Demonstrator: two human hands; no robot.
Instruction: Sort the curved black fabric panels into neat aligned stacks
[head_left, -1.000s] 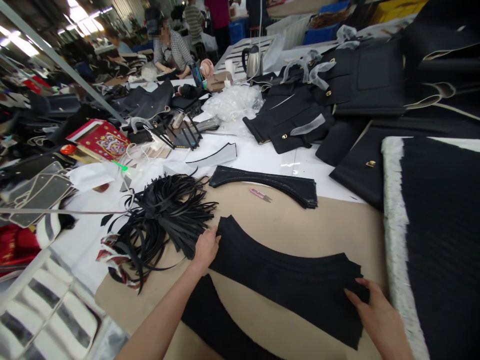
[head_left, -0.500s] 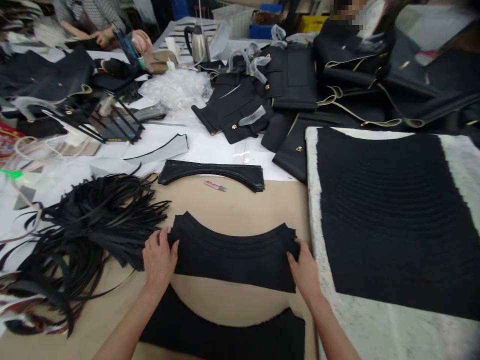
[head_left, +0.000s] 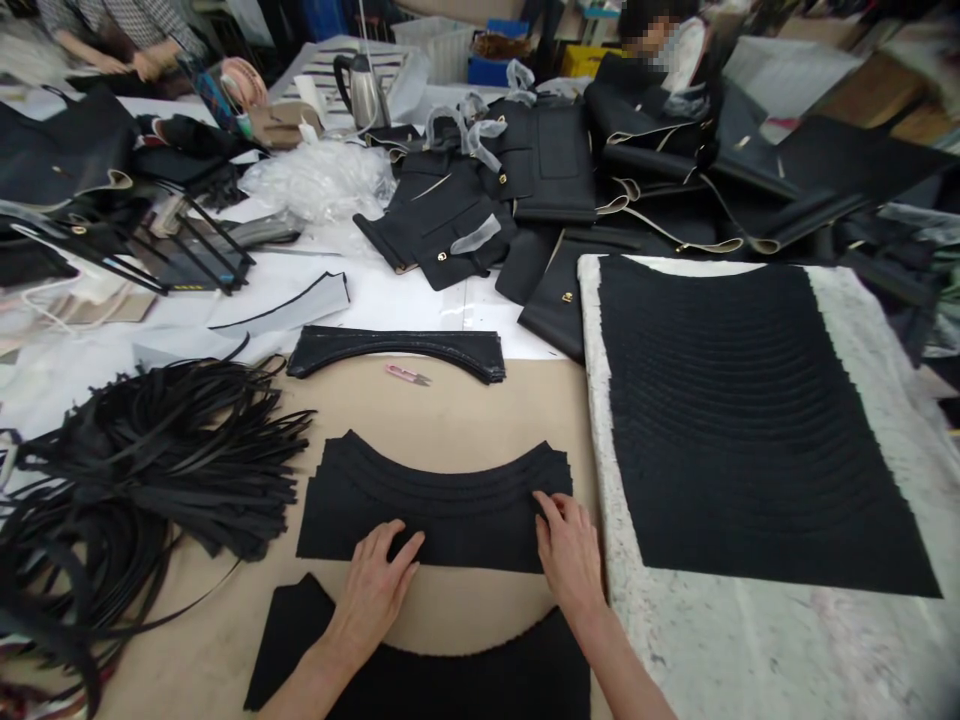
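Observation:
A small stack of black curved-edge panels (head_left: 442,520) lies on the brown board, its layers slightly fanned along the concave top edge. My left hand (head_left: 381,572) rests at the stack's lower edge, left of the middle, fingers spread. On the stack's right part lies my right hand (head_left: 568,545), open, its fingertips touching the top layer. Neither hand grips anything. Nearer to me, a second black curved piece (head_left: 480,685) lies partly beneath my forearms. Beyond the stack are pink-handled thread snips (head_left: 408,375) and a bundle of narrow, shiny black curved pieces (head_left: 397,352).
A heap of black strips (head_left: 180,460) lies left. On the right, a pale slab (head_left: 757,640) carries many overlapped black pieces (head_left: 735,430). Black bag parts (head_left: 555,160), clear plastic (head_left: 322,185), a router (head_left: 191,255) and a kettle (head_left: 364,92) stand farther back. Other people sit across the table.
My left hand has left the stack's left end and come to its lower edge. My right hand has shifted from the right end onto the top layer. The view has turned slightly right.

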